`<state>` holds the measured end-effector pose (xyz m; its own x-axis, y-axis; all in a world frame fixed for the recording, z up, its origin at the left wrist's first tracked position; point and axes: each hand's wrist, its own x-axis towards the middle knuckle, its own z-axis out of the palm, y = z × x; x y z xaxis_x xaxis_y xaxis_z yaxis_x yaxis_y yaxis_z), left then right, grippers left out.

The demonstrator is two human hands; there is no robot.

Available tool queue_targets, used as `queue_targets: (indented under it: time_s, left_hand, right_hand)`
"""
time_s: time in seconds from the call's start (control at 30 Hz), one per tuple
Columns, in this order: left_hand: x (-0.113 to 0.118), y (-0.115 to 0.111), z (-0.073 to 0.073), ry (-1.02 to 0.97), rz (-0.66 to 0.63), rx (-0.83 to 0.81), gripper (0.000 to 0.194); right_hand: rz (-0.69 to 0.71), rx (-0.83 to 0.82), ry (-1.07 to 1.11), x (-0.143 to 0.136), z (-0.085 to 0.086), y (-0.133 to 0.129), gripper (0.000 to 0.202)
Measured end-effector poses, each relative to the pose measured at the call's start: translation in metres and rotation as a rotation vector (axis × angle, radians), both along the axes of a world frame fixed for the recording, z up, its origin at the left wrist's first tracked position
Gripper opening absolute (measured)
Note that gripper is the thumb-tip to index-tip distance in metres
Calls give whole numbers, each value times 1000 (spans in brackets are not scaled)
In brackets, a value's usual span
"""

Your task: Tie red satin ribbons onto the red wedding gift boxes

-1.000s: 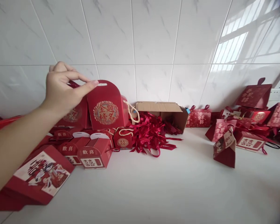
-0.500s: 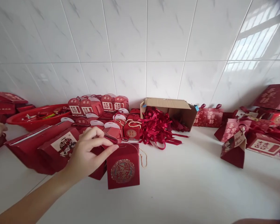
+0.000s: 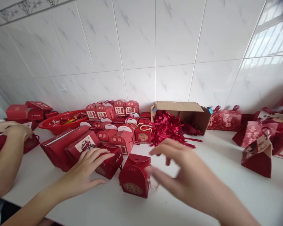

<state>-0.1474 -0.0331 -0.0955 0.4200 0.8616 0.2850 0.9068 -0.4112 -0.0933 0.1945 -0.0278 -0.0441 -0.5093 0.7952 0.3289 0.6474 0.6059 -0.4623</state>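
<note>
A red gift box (image 3: 135,175) with a gold round emblem and a twisted cord stands on the white table in front of me. On its left, my left hand (image 3: 88,169) has its fingers spread and holds nothing; it is close to a second dark red box (image 3: 110,161). My right hand (image 3: 176,169), slightly blurred, is at the standing box's right side with thumb and fingers apart. Whether its thumb touches the box I cannot tell. The cord (image 3: 153,185) hangs at the box's right, partly behind my right hand.
Behind are double-happiness boxes (image 3: 103,111), a red basin (image 3: 58,124) of sweets, and a cardboard box (image 3: 181,106) spilling red ribbons (image 3: 166,127). More boxes (image 3: 257,157) stand right. At far left, another person's hands (image 3: 19,130) touch a red box.
My left hand has let go of the box's top and moved left of it. My right hand has come into view. The view has shifted left, showing more of the other person's arms.
</note>
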Motion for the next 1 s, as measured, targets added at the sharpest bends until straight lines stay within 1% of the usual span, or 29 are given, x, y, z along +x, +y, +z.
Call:
queue_targets:
  time_s: [0.1,0.17,0.23,0.3,0.43,0.5,0.57,0.6,0.67,0.7,0.73,0.77,0.8,0.83,0.9,0.93,0.97,1.0]
  left_hand:
    - [-9,5,-8,50,15,39,63]
    - [-13,10,-16,73,13,73,58]
    - [-15,15,-22,83,11,109,51]
    - [-16,21,-26,86,11,139,45]
    - [-14,29,-28,112,11,147,39]
    - [-12,30,-28,128,4,129,37]
    - [-8,28,-26,124,-1,121,38]
    - [-6,27,-24,112,0,120,42]
    - [-2,29,-10,71,7,130,51]
    - [0,33,0,44,19,139,54]
    - [1,41,14,16,35,149,51]
    - [1,51,30,-22,83,161,46]
    - [-1,66,48,-64,133,163,41]
    - [-5,83,66,-110,230,158,39]
    - [-19,122,99,-132,343,162,43]
    - [-29,142,112,-144,391,162,45]
    - [-40,160,122,-159,428,164,44]
    - [-52,176,129,-176,451,167,39]
  right_hand:
    - [71,-154,-195,-34,-21,13,44]
    - [74,-204,-263,-50,-37,22,45]
    - [41,-212,-247,-57,-49,31,39]
    - [-15,-217,-201,-59,-56,38,35]
    - [-149,-209,-47,-60,-69,56,28]
    - [-171,-174,-1,-63,-82,68,21]
    - [-160,-147,9,-66,-100,80,23]
    - [-152,-137,9,-66,-109,85,25]
    - [-154,-124,-1,-65,-128,94,30]
    - [-167,-120,-9,-64,-137,97,33]
    - [-185,-117,-17,-63,-145,100,34]
    - [-204,-115,-26,-62,-152,102,35]
    - [-220,-113,-33,-62,-157,103,35]
    - [-232,-108,-39,-61,-161,104,35]
    - [-244,-97,-48,-61,-167,105,37]
    - [-246,-92,-53,-61,-169,105,38]
    - [-248,-88,-58,-61,-171,105,39]
    - [-247,-85,-63,-61,-172,105,39]
